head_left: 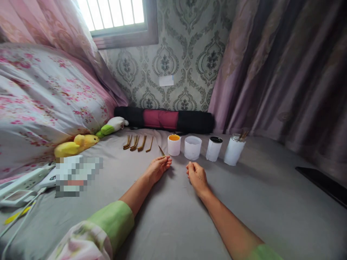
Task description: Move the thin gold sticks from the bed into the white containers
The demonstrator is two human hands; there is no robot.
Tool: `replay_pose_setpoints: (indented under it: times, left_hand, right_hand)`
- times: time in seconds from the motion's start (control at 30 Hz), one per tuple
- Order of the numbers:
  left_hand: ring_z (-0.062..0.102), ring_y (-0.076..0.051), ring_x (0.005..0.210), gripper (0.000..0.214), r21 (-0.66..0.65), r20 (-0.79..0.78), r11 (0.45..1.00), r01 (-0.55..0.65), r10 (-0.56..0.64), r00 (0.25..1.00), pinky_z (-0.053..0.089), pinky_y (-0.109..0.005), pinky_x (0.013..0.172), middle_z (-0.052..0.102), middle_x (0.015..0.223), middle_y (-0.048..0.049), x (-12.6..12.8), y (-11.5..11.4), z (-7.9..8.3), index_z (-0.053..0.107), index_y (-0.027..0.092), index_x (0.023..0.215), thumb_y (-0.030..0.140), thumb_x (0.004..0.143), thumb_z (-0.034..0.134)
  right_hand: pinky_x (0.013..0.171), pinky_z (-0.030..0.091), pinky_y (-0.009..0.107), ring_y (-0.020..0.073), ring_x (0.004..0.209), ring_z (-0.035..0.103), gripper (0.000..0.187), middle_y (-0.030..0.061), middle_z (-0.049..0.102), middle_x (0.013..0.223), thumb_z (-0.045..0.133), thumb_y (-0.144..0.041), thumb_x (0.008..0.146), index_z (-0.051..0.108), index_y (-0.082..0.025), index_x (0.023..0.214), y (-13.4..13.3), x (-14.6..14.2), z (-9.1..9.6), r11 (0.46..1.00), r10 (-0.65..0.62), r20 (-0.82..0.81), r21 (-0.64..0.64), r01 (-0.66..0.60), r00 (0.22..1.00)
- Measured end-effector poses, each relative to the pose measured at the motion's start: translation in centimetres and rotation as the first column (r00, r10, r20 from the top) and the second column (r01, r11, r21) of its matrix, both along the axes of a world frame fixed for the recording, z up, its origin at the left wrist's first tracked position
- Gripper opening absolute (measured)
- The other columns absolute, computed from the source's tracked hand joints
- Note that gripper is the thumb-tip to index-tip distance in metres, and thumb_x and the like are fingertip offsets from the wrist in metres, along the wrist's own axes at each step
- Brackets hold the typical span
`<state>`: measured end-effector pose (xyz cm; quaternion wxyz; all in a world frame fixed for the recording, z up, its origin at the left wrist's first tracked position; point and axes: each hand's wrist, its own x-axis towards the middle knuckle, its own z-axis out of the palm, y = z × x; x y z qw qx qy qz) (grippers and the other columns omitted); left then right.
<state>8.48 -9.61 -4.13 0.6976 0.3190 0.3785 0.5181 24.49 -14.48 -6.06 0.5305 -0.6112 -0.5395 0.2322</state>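
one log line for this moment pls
left hand: fingertips at thin stick | right hand: curled, resting on grey sheet | ahead: row of four cups | left of cups: brown sticks

— What is to be seen on the left?
— A floral quilt [40, 97] is heaped there. A yellow plush toy [74, 144] is laid against it, with a green-and-white plush toy [111, 126] just beyond. A white power strip [24, 180] is found at the near edge.
— And at the back?
— A black-and-red roll [162, 120] is laid along the patterned wallpaper [187, 47], below a barred window [114, 14]. Mauve curtains [284, 72] are hung on the right, and a flat black object [322, 182] is laid on the grey sheet [271, 202] beneath them.
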Motion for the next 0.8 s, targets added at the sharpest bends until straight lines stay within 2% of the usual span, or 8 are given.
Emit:
replay_pose_setpoints:
  times: [0.3,0.43,0.6,0.8]
  left_hand:
    - [0.057,-0.009,0.055,0.014,0.062,-0.033,0.998,0.006,-0.004,0.999,0.046,-0.019,0.052,0.061,0.073,-0.0092,0.6,-2.6,0.2,0.054,0.008,0.085,0.006,0.071,0.053]
    - [0.057,-0.008,0.055,0.021,0.133,-0.087,0.991,0.016,-0.005,0.996,0.045,-0.020,0.051,0.061,0.077,-0.0095,0.8,-3.4,0.1,0.053,0.008,0.092,0.008,0.070,0.054]
    - [0.055,-0.008,0.053,0.025,0.243,-0.201,0.970,-0.009,0.060,0.978,0.044,-0.020,0.049,0.061,0.077,-0.0077,0.9,-4.3,0.2,0.053,0.010,0.095,0.015,0.070,0.054]
    - [0.053,-0.008,0.051,0.024,0.351,-0.285,0.936,-0.031,0.138,0.949,0.041,-0.018,0.045,0.059,0.071,-0.0046,1.1,-4.6,0.2,0.057,0.011,0.090,0.020,0.069,0.054]
  right_hand:
    - [0.041,0.034,0.020,0.0107,0.044,0.049,0.039,0.0007,0.054,0.052,0.034,-0.047,0.077,0.054,-0.016,0.066,-0.1,0.0,0.0,1.000,0.009,-0.015,0.005,-0.009,1.000]
    - [0.039,0.034,0.019,0.0099,0.043,0.047,0.041,0.0006,0.053,0.052,0.035,-0.051,0.076,0.054,-0.016,0.067,-0.2,0.0,0.0,0.999,0.035,-0.072,-0.003,-0.035,0.997]
    - [0.038,0.034,0.018,0.0085,0.041,0.045,0.041,-0.0006,0.052,0.053,0.037,-0.052,0.074,0.055,-0.015,0.069,-0.4,0.0,0.2,0.997,0.071,-0.144,-0.018,-0.074,0.987]
    - [0.038,0.035,0.018,0.0074,0.042,0.045,0.040,0.0001,0.051,0.055,0.040,-0.051,0.073,0.055,-0.014,0.070,-0.8,-0.1,0.6,0.995,0.082,-0.180,-0.040,-0.091,0.980]
